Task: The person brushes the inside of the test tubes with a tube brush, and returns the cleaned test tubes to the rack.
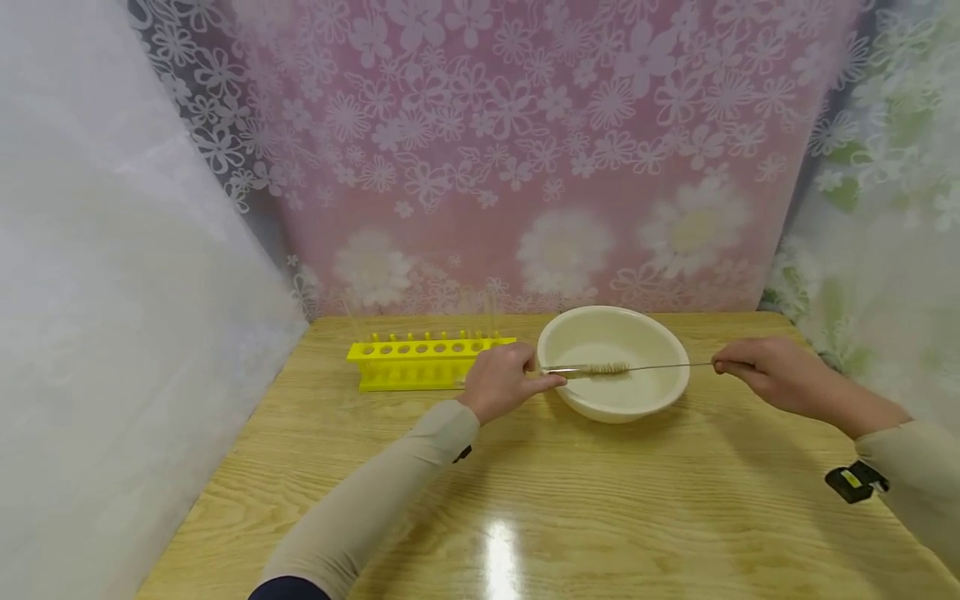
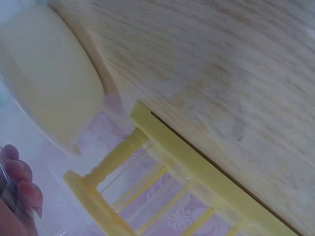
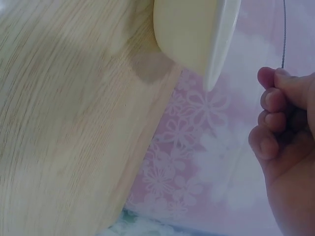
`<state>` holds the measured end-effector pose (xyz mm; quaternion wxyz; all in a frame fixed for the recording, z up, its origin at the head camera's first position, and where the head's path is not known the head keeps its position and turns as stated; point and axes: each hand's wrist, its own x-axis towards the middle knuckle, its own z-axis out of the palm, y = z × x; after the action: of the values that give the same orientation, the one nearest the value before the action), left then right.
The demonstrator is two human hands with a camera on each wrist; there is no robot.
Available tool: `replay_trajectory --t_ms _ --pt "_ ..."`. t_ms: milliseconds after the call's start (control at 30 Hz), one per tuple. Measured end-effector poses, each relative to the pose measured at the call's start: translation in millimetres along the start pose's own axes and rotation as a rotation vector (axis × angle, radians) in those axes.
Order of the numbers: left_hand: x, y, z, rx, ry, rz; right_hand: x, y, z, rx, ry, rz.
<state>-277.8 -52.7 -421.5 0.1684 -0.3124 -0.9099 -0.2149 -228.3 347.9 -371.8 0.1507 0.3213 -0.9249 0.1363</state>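
My left hand [image 1: 504,382] grips a clear glass test tube [image 1: 572,372], held level over the left rim of a cream basin [image 1: 633,410]. A test tube brush [image 1: 611,368] lies in line with the tube, its pale bristles at the tube's mouth above the basin. Off to the right, my right hand [image 1: 776,373] pinches the end of the brush's thin wire handle [image 1: 667,366] between thumb and forefinger. The right wrist view shows the twisted wire [image 3: 284,37] rising from those fingertips, the other fingers curled. Only the left fingers [image 2: 30,192] round the glass show in the left wrist view.
A yellow test tube rack [image 1: 408,386] stands left of the basin, with clear tubes upright in it at both ends. All sits on a wood-grain table [image 1: 600,508]. A flowered pink curtain [image 1: 480,167] hangs behind; a white sheet [image 1: 135,333] borders the left.
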Motion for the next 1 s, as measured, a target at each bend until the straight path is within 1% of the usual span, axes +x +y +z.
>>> replay_trajectory --t_ms 100,267,433,500,600,700,767,900,1000 --pt "-0.1 2.2 -1.6 0.008 -0.003 -0.007 4.9 -5.3 2.6 0.013 -0.022 0.017" --pt "1.1 12.9 -1.9 0.044 -0.023 0.035 22.8 -23.8 12.6 0.092 -0.119 0.023" --pt "6.0 24.5 1.3 0.09 -0.026 0.055 47.3 -49.8 30.5 0.166 -0.169 -0.041" --pt "8.6 27.6 2.4 0.121 -0.014 0.066 55.9 -58.0 36.2 0.17 -0.18 -0.077" --pt "10.9 29.2 4.1 0.164 -0.003 0.064 64.4 -64.2 41.4 0.171 -0.194 -0.096" --pt "11.3 28.3 4.8 0.158 -0.011 0.035 66.3 -63.4 42.5 0.177 -0.195 -0.078" --pt "10.5 27.4 4.6 0.128 -0.026 0.024 64.7 -61.1 42.0 0.193 -0.205 -0.064" --pt "8.4 23.5 2.9 0.055 -0.036 0.022 57.6 -53.3 37.0 0.221 -0.217 -0.044" --pt "2.0 17.0 2.5 0.004 -0.037 -0.037 42.6 -42.3 27.0 0.193 -0.197 0.003"
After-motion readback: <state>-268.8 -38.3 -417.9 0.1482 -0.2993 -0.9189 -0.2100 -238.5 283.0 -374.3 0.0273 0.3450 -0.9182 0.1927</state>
